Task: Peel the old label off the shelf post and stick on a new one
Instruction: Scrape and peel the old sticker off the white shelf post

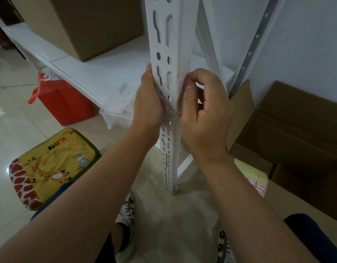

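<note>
A white slotted metal shelf post [168,44] stands upright in the middle of the view, running down to the floor. My left hand [148,103] grips the post's left edge, thumb up along it. My right hand [203,111] is at the post's right face with fingers curled, its fingertips pressed against the surface where a faint smudged patch [180,80] shows. I cannot tell whether a label sits under the fingers. A sheet of red and pale label stickers [256,179] with handwritten numbers lies on a box at the lower right.
A white shelf board [91,73] carries a cardboard box [88,23]. A clear plastic bin [118,111] and a red bag [63,99] sit below it. Open cardboard boxes [289,130] stand at the right, and a giraffe-print cushion [50,168] lies on the tiled floor.
</note>
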